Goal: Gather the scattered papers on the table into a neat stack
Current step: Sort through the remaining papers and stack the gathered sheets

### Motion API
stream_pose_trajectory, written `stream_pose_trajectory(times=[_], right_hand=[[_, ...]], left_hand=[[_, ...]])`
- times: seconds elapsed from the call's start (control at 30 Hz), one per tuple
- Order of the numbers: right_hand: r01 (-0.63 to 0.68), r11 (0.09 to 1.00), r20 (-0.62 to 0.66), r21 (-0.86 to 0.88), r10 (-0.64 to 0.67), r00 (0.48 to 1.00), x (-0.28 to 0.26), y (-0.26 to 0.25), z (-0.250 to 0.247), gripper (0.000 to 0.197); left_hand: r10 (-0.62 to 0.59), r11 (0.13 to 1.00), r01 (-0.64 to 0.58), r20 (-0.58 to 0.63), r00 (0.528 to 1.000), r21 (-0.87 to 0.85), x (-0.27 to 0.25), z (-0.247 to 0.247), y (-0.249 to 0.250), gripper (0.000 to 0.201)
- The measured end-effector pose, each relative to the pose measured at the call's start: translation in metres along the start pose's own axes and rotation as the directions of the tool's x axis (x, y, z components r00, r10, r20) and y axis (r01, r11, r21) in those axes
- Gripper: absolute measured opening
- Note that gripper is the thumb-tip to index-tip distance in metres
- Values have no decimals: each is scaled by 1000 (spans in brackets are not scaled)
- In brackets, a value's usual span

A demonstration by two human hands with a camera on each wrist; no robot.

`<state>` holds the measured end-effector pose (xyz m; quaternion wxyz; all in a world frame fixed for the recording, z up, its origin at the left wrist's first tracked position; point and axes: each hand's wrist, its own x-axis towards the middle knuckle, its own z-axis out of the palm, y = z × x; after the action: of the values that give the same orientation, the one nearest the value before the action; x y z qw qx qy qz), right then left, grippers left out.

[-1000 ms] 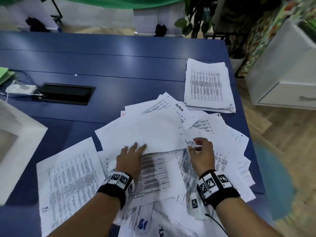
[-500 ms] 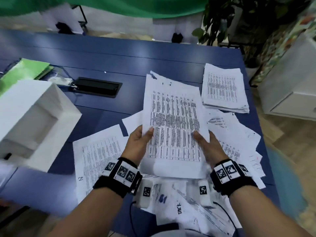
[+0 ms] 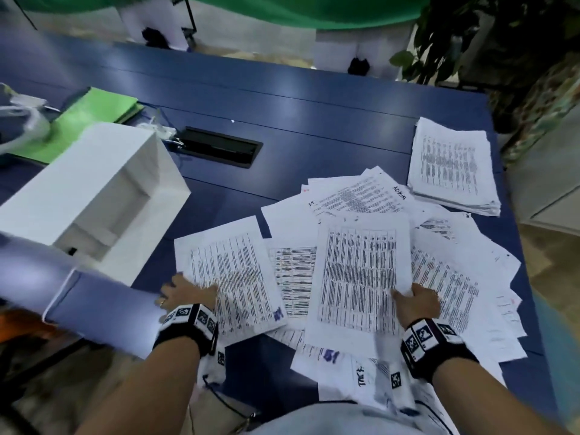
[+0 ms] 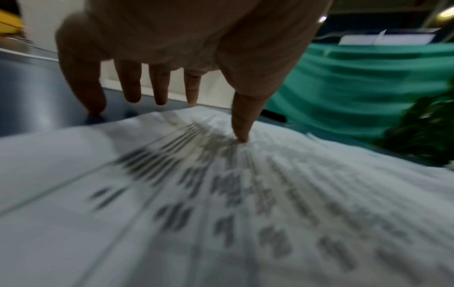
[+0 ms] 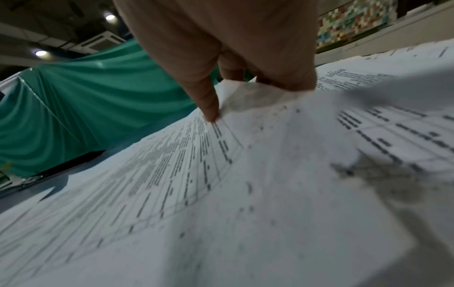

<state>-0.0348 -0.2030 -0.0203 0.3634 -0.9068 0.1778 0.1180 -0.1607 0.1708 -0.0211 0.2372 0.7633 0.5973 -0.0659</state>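
Observation:
Printed white sheets lie scattered (image 3: 455,287) over the near right of the blue table (image 3: 314,120). A squared stack of papers (image 3: 452,164) sits at the far right edge. My right hand (image 3: 411,296) pinches a bundle of sheets (image 3: 361,271) at its lower right edge, thumb (image 5: 209,104) on top and fingers curled under; the bundle hangs just over the pile. My left hand (image 3: 188,293) lies with straight, spread fingers at the left edge of a single sheet (image 3: 232,277). Its thumb (image 4: 242,126) presses on that sheet (image 4: 221,194).
A white open box (image 3: 94,189) stands left of the papers, with a green folder (image 3: 91,120) behind it and a black cable hatch (image 3: 219,149) in the tabletop. A blurred pale object (image 3: 94,309) is at the near left. The table's right edge runs beside the stack.
Both hands held the bundle up before. My left hand has let go and moved left onto the single sheet. The right hand alone holds the bundle, now lowered over the pile.

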Motion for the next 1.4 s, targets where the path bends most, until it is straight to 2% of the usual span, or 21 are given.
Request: stream_pose_trajectory(times=[0.1,0.23,0.3,0.4,0.47,0.53,0.57,0.63,0.67,0.73,0.8,0.83,0.93,0.97,1.03,1.07,1.13,1.2,1.27,1.33,1.4], right_hand=[[50,996,10,-75,-49,999,2,1,8,33],[81,997,97,-19,-79,992,-8,-13,10,27],[65,997,81,34,-67,994,-10,-16,9,32],[28,994,45,104,-33,998,-6,-15,-1,28],[56,997,38,60,-58,998,-2,-14,-13,21],[58,995,71,75,-64,995,3,-12,-29,28],[51,993,96,102,-61,994,7,-10,-36,36],[13,981,141,195,-41,989,10,-10,-52,52],[-6,970,167,241,-35,985,13,-9,-60,53],[17,969,238,245,-77,968,16,-10,-72,31],[60,968,308,243,-135,942,15,-13,-82,25],[66,960,333,274,-159,929,13,-14,-86,25],[66,935,372,348,-202,906,3,-15,-87,23],[58,930,371,363,-201,907,2,-15,-84,23],[45,918,305,395,-177,936,3,-9,-77,21],[40,909,253,414,-157,955,6,-4,-73,19],[39,929,140,367,-96,985,13,13,-69,18],[29,981,30,189,-36,999,22,32,-67,17],[-58,998,-73,2,57,996,27,50,-68,24],[-209,959,-158,-189,181,971,28,63,-71,34],[-310,912,-179,-270,269,946,26,73,-75,41]], left_hand=[[12,999,-11,-11,1000,39,3,0,-5,102],[61,952,-54,14,998,-302,5,3,2,105],[111,899,-88,29,993,-429,2,7,5,85],[227,872,-196,16,974,-448,-7,6,13,42],[322,857,-273,40,946,-438,-7,3,23,27],[418,843,-320,153,895,-433,-3,3,34,43],[475,835,-358,219,852,-418,-1,5,40,49],[570,807,-431,345,746,-403,-4,8,54,38],[597,795,-445,405,693,-412,-10,9,63,33],[604,796,-426,520,603,-430,-23,12,77,41],[622,781,-461,593,511,-421,-38,20,90,64],[631,766,-493,627,456,-413,-48,24,98,69],[657,737,-490,663,359,-465,-79,33,112,40],[671,724,-503,651,356,-471,-88,37,116,39],[701,704,-511,600,387,-493,-95,46,119,44],[705,707,-486,572,421,-514,-94,50,119,47],[673,735,-398,516,530,-549,-81,61,120,45],[649,743,-383,451,613,-549,-73,69,121,33],[649,744,-436,390,654,-507,-72,78,125,21],[635,754,-467,333,697,-462,-79,85,130,22],[626,772,-502,324,710,-391,-95,94,136,27]])
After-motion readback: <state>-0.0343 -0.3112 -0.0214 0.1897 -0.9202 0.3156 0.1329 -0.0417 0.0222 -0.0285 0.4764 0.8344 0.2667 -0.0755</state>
